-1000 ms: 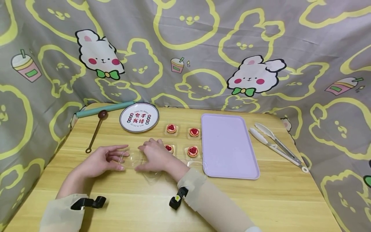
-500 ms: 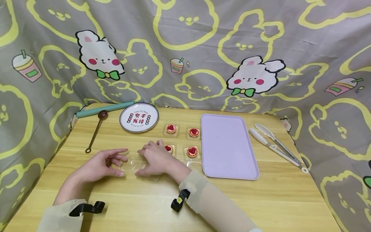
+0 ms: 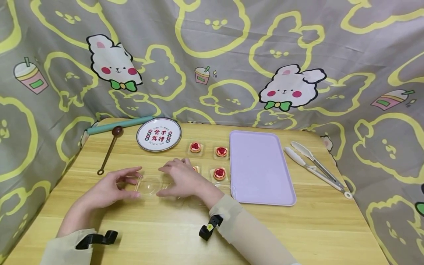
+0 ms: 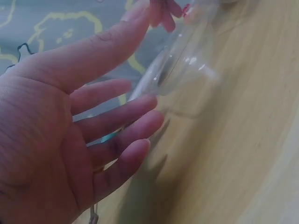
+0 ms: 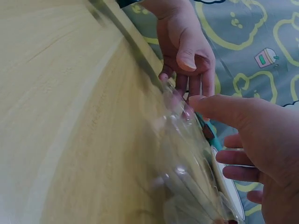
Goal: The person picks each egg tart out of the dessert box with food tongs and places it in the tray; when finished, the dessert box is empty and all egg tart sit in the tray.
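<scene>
Cartoon-print curtain [image 3: 228, 48] behind wood-grain worktop [image 3: 159, 235]. Clear plastic shell [image 3: 149, 186] on or just above worktop, can't tell which, between your left grip [image 3: 110, 188] and right grip [image 3: 183, 180]. Both spread, left one at shell's edge; firm contact unclear. Better you steady shell lightly by opposite edges, level, apart from red-topped tarts [image 3: 219, 173]; look closely, see-through rims fade into wood grain.

the person's bare left hand [image 3: 110, 188] and bare right hand [image 3: 184, 180] have drawn slightly apart; the clear domed plastic container [image 3: 150, 188] between them sits nearer the person, and the right knuckles cover more of a round red-topped tart [image 3: 197, 169].
</scene>
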Motion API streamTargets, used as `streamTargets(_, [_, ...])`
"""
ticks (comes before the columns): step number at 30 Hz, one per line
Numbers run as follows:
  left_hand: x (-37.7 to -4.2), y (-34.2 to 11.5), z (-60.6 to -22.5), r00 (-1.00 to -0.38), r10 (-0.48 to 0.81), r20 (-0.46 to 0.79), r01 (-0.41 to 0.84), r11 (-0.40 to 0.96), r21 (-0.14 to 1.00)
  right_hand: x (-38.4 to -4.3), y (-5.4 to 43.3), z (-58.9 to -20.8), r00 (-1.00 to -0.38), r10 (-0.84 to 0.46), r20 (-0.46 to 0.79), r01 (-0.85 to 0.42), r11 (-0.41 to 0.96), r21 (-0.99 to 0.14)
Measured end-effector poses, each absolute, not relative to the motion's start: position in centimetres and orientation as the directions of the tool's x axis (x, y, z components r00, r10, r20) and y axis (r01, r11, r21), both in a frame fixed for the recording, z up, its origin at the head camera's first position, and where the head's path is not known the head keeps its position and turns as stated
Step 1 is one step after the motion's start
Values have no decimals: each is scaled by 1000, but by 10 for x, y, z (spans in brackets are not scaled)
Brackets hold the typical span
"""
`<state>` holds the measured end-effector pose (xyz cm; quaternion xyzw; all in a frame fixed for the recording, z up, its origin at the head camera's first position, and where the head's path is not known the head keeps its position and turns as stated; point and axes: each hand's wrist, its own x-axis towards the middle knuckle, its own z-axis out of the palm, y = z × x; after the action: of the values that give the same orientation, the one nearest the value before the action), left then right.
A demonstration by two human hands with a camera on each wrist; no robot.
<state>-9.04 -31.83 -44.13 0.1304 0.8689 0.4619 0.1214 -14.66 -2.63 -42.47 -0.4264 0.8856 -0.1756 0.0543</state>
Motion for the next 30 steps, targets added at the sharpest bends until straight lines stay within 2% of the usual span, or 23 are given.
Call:
streamTargets(13, [-94, -297, -426, -957, 282, 62, 220, 573, 790, -157, 15, -410, -672, -731, 119, -676, 541, -501])
streamTargets(19, [-101, -271, -416, -953, 268, 141, 269, 533, 802, -162, 43, -395, -724, -681, 112, -610, 554, -567])
streamTargets(30, [-124, -217, -406, -921, 341, 189, 335, 444, 831, -174, 106, -381, -764, -603, 228, -592, 516, -619])
